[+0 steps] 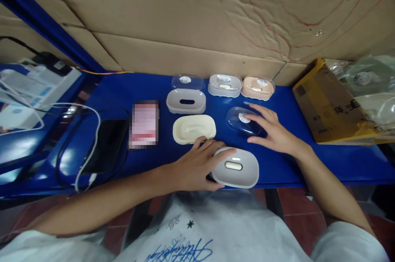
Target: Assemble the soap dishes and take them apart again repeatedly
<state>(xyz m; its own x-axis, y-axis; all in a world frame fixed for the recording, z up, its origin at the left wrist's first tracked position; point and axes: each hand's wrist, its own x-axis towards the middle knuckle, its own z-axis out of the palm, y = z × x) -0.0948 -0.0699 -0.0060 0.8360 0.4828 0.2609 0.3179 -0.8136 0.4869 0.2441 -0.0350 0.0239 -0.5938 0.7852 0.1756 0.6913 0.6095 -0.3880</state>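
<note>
My left hand (199, 164) grips the left side of a pale grey soap dish (247, 175) at the table's front edge, thumb over the rim. A cream insert fills the slot in its floor. My right hand (273, 131) is open, fingers spread over a clear lid (235, 124) with a round label; a fingertip appears to touch the label. Near my left fingertips lies a cream oval tray (193, 128). Behind it sits a grey base (170, 106) with a dark slot, and another clear lid (175, 84). Two lidded dishes, one grey (224, 92) and one peach (256, 94), stand farther back.
An open cardboard box (311, 107) holding plastic-wrapped pieces is at the right. To the left lie a blurred pink rectangular item (143, 124), a black phone-like device (105, 150) and a white cable (98, 130). A cardboard wall (169, 19) rises behind the blue table (293, 113).
</note>
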